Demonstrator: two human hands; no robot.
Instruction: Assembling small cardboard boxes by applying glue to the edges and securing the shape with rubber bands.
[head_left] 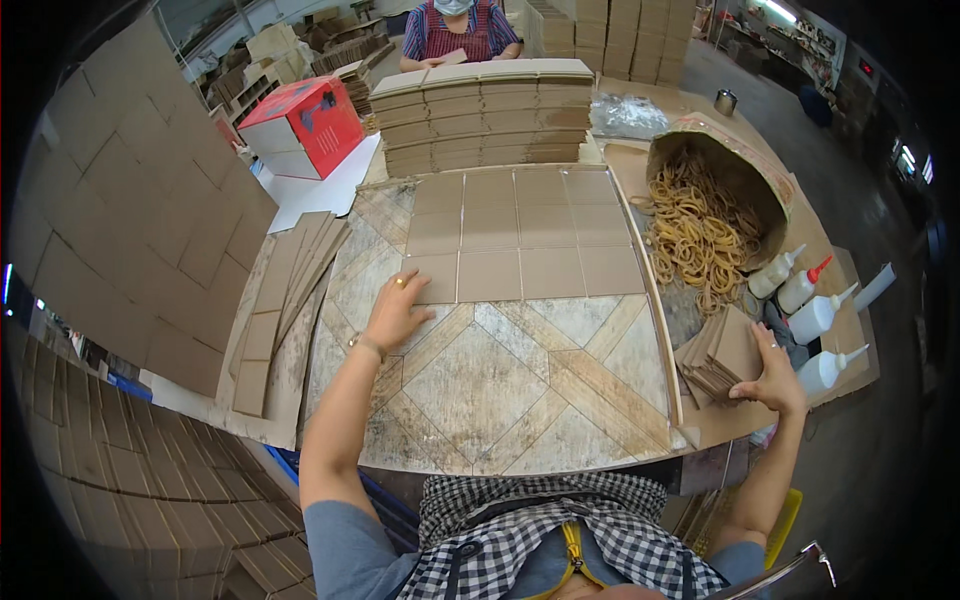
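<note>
Head view: left hand lies flat with fingers spread, holding nothing, its fingertips pressing the lower left square of a grid of cardboard squares laid on the patterned table. The grid runs away from that hand, forward and to its right, three rows deep, edges butted together.

Right hand is out at the table's right edge, fingers curled over the top of a small stack of cardboard pieces; grip looks closed on the top pieces, but how many it holds I cannot tell. The stack sits just left of and under that hand, leaning, its long side running toward the grid. So the supply is at the right hand and the laid squares are at the left hand, the two well apart with bare table between.

Glue bottles stand just beyond the right hand. A tub of rubber bands lies farther forward of it. Long cardboard strips lie left of the left hand. Stacked flat boxes sit beyond the grid, with another person behind them.
</note>
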